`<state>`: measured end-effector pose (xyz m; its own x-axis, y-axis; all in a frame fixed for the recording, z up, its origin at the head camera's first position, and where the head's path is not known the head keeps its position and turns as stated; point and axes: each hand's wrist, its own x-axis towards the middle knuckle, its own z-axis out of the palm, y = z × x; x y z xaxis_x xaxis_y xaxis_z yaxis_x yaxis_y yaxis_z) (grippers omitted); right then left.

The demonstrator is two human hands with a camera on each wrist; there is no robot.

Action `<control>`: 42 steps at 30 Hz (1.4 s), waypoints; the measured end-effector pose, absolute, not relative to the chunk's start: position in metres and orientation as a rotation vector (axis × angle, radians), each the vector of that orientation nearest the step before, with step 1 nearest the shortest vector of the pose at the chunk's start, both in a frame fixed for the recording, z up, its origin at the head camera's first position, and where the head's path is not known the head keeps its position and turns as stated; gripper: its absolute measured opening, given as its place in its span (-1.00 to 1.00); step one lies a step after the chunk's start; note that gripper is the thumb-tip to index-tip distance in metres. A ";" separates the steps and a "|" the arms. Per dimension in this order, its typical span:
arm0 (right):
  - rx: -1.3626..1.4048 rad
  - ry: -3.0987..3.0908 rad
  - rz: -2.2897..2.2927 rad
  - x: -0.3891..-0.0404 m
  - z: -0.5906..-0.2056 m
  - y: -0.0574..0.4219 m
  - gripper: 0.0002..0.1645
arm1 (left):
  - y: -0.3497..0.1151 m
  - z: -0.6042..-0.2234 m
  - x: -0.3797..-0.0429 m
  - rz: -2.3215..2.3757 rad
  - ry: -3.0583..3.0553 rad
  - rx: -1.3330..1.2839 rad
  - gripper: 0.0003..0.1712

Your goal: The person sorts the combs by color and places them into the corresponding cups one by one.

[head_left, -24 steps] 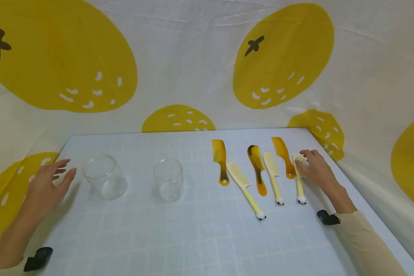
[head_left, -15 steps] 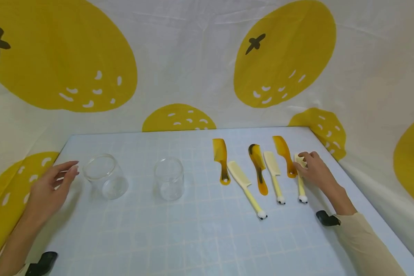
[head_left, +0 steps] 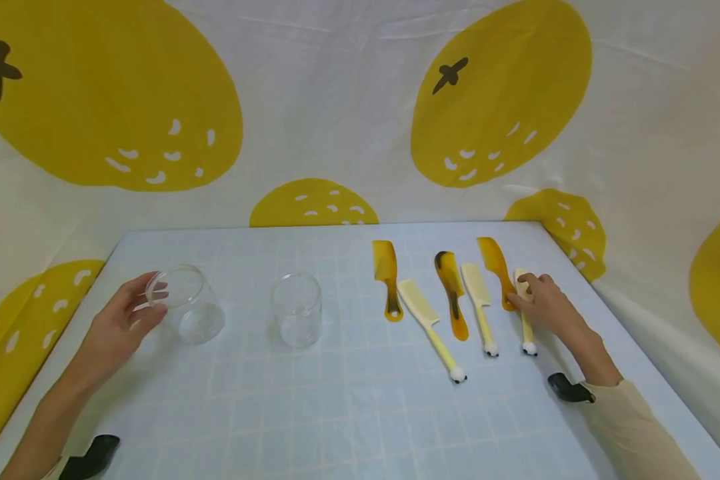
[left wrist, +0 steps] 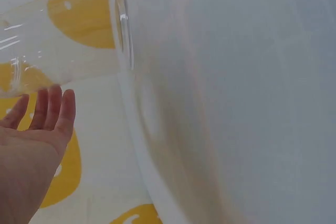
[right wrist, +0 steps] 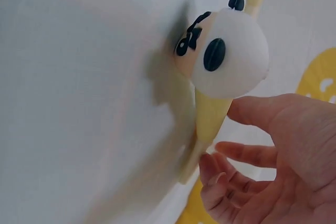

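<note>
Beside the clear glass cup [head_left: 201, 323] at the left, my left hand [head_left: 117, 327] reaches with its fingertips right at the rim. In the left wrist view, the fingers [left wrist: 65, 111] are slightly bent close under the cup's [left wrist: 79, 30] clear wall. My right hand [head_left: 549, 307] is over the rightmost cream comb [head_left: 527, 333], thumb on one side and loosely bent fingers near its toothed part. That comb lies on the table, with a white and black panda head [right wrist: 236, 56] ending its yellow handle. A gap shows between thumb and fingers [right wrist: 252, 153] in the right wrist view.
A second clear cup [head_left: 297, 313] stands at centre-left. Several other combs lie left of my right hand: amber-brown ones [head_left: 386, 267] and cream ones with panda ends [head_left: 420, 303]. Behind the checked pale-blue table [head_left: 312, 420] hangs a white cloth [head_left: 330, 100] with yellow fruit prints.
My left hand has moved right, from beside the first cup to its rim. My right hand has stayed near the rightmost comb, shifting slightly. Cups and combs keep their places.
</note>
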<state>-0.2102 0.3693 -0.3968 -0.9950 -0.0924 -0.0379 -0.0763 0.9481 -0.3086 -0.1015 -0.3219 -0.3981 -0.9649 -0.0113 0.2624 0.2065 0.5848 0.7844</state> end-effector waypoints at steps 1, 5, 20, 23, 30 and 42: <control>-0.125 3.044 -0.473 -0.209 -0.397 0.368 -0.35 | -0.321 -0.398 -0.102 -1.326 -2.579 -0.165 -0.26; -0.131 3.040 -0.454 -0.207 -0.397 0.362 -0.38 | -0.317 -0.397 -0.103 -1.352 -2.604 -0.133 -0.13; -0.139 3.056 -0.499 -0.204 -0.390 0.354 -0.54 | -0.317 -0.398 -0.108 -1.428 -2.620 -0.045 -0.19; -0.113 3.054 -0.504 -0.203 -0.387 0.353 -0.53 | -0.319 -0.398 -0.109 -1.448 -2.635 -0.046 -0.20; -0.019 3.018 -0.547 -0.201 -0.377 0.352 -0.46 | -0.319 -0.396 -0.111 -1.484 -2.666 -0.077 -0.30; 0.110 2.944 -0.508 -0.202 -0.364 0.363 -0.43 | -0.315 -0.397 -0.115 -1.464 -2.695 -0.088 -0.26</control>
